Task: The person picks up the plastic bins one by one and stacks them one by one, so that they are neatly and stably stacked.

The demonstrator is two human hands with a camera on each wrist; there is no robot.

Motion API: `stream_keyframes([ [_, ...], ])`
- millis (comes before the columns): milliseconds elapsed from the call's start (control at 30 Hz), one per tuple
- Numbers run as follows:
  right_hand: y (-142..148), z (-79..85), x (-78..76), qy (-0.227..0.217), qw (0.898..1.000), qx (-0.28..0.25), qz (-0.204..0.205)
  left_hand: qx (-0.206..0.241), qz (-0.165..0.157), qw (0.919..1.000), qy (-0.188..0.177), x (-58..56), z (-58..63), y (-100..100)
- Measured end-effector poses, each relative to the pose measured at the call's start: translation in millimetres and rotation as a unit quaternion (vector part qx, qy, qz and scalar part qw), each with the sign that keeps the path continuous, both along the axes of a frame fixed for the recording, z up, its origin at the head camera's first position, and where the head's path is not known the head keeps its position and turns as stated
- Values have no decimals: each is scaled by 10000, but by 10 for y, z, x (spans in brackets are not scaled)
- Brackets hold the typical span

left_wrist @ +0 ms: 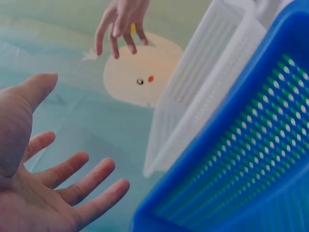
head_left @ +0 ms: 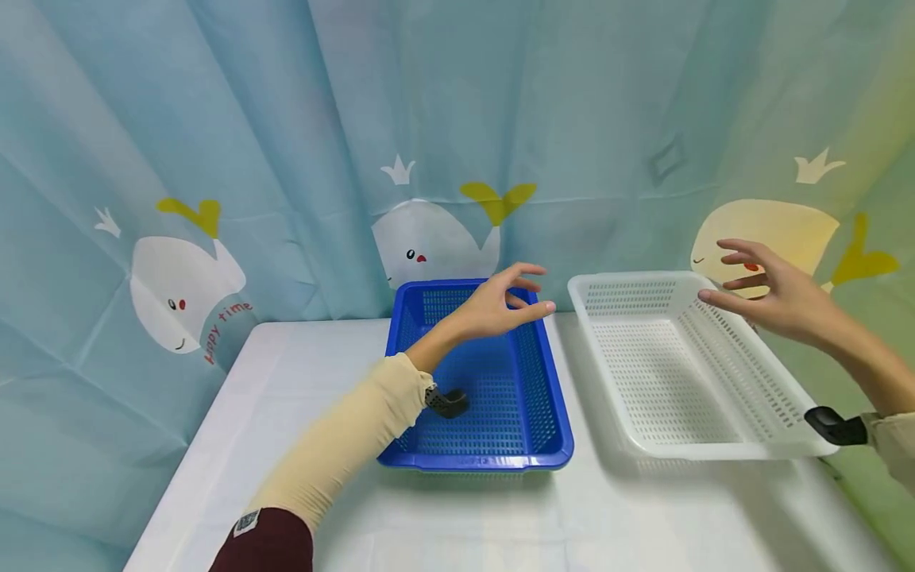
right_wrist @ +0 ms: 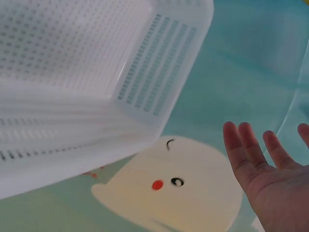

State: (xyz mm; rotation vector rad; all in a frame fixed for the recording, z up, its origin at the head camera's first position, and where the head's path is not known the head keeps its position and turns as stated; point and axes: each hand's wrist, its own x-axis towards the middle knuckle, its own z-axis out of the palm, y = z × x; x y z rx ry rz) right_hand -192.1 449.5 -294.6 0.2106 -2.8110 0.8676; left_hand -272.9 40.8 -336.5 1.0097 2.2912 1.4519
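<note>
Over the blue basket (head_left: 472, 461) hovers my left hand (head_left: 493, 308), fingers spread and loosely bent, holding nothing. The left wrist view shows the same hand (left_wrist: 53, 188) with its palm bare, beside the basket's blue rim (left_wrist: 212, 130). My right hand (head_left: 779, 294) is raised above the right side of the white basket (head_left: 604, 373), its thumb and fingers apart. In the right wrist view the right hand (right_wrist: 280, 183) has nothing in it, and a gap parts it from the white basket (right_wrist: 140, 121). No items show in the visible parts of either basket.
Both baskets stand side by side on a white-covered table (head_left: 314, 381). A blue-green curtain (head_left: 286, 119) with printed whales hangs right behind the table and along its sides. Black wrist straps (head_left: 832, 425) sit near the basket rims.
</note>
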Motion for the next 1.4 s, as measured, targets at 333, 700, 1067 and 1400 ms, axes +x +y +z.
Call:
stream_keyframes([
  [333,250,-111,-22,-147,9990,373,-186,-61,-59,9997,-225,48,-61,410],
  [700,471,-255,-68,-739,9949,632,-275,-190,105,9984,-518,111,-218,834],
  [1067,724,-411,-50,-1551,9863,495,-264,-209,814,9785,-1884,258,-294,1125],
  [1400,999,-589,-61,-2425,9685,-491,271,78,1147,9658,-2325,320,-386,1288],
])
